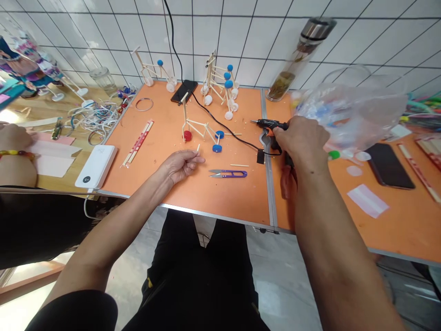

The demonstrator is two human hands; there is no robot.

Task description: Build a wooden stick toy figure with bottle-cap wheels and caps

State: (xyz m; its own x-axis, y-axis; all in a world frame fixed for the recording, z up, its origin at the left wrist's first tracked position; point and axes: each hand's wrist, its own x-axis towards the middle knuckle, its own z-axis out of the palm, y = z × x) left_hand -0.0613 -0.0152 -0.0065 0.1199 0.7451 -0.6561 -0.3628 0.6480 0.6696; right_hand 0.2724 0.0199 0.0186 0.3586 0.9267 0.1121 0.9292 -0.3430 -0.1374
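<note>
Listing from left to right, we begin with a co-worker's forearm (15,154) wearing a beaded bracelet (17,155), beside white paper sheets (51,158) on a wooden surface (41,103). Next come a tangle of white cable (94,115) and a white power bank (95,166) at the edge of an orange surface (165,184). On that surface lie a metal ring (144,104) and chopsticks in a red-printed paper sleeve (138,143).

Our left hand (181,166) is clenched in a pinch on a small wooden stick (198,148), raised just above the surface. Just ahead stands a stick-built model (196,128) with red and blue bottle caps for wheels; a taller stick model (220,87) and a black phone (183,91) stand farther back by the tiled wall (206,27). Purple-handled thread snips (227,174) lie right of the left hand.

Our right hand (301,140) grasps a black hot glue gun (270,124), its nozzle pointing left. Beyond it are a tall glass bottle (294,59), a crumpled clear plastic bag (347,115), a second black phone (389,165) and loose chopsticks (418,172).
</note>
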